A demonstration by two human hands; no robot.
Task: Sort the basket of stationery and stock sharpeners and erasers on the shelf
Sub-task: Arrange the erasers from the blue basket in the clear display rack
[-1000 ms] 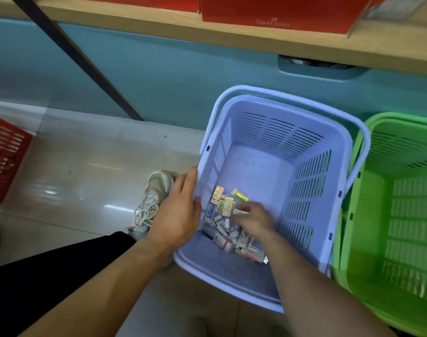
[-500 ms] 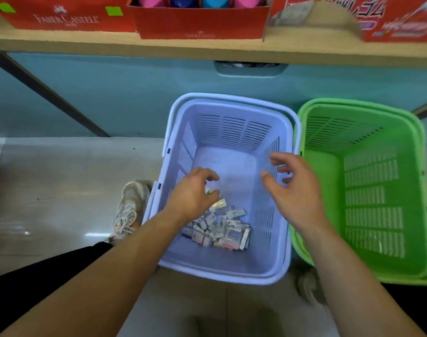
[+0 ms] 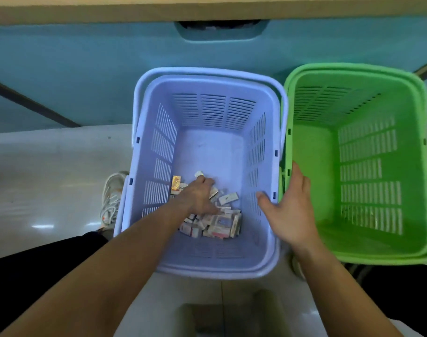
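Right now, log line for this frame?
left grip: among small boxed packets in lilac plastic basket, hold unclear | right grip: open, straddling its right rim

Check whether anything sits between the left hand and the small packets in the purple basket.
Nothing visible does. The left hand is down inside the purple basket, right on the pile of small packets. The right hand is at the basket's right rim, off to the side of the pile.
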